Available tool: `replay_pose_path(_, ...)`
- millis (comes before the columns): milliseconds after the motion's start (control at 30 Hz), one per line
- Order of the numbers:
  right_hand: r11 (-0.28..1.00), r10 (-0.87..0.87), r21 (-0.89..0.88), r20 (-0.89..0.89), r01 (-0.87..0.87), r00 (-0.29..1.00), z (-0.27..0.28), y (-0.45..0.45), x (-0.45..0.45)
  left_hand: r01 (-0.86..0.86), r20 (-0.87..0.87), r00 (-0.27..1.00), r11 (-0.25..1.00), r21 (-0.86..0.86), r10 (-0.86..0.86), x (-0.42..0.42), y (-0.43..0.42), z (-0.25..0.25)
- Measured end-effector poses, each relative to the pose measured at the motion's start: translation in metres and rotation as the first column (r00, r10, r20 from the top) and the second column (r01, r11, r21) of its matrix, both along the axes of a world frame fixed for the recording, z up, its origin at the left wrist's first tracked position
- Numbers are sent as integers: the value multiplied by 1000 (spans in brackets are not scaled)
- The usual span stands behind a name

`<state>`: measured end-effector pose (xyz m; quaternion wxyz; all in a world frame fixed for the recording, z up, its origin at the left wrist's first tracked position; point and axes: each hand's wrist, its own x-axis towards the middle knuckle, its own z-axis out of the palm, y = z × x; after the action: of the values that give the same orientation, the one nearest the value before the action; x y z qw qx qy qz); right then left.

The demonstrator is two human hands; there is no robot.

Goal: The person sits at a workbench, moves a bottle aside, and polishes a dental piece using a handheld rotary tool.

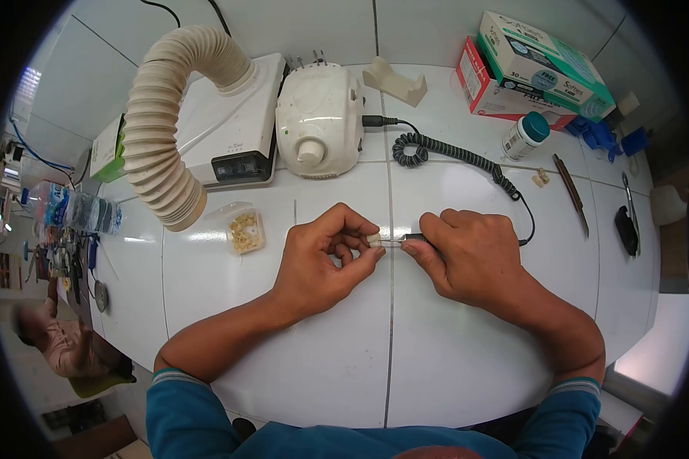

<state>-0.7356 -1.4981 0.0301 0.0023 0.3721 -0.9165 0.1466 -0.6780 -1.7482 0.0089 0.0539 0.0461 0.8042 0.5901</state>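
My left hand [314, 268] pinches a small cream-coloured, tooth-like piece [373, 239] between thumb and fingertips, above the white tiled table. Wrapped around a dark rotary handpiece [414, 237], my right hand [475, 256] points its thin metal bit [391, 242] leftward at the piece. The bit's tip meets the piece or lies very close; I cannot tell which. Most of the handpiece is hidden by my fingers. Its coiled black cord [467, 159] runs back to a white control unit [319, 122] with a round knob. Left of my left hand sits a clear plastic box [262, 227] of small yellowish pieces.
A ribbed hose [149, 130] arches from a white machine [207, 126] at back left. Stacked boxes [543, 65], a green-capped bottle [525, 136], cream pieces [541, 177] and a brown slim tool [570, 193] lie at right. Another person [69, 344] sits far left.
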Motion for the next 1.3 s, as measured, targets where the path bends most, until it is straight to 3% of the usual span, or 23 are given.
replay_pose_path(1300,1000,9,-29,-45,-11,999,-1,0,1,-24,-16,1000,1000,5,24,1,0,-5)
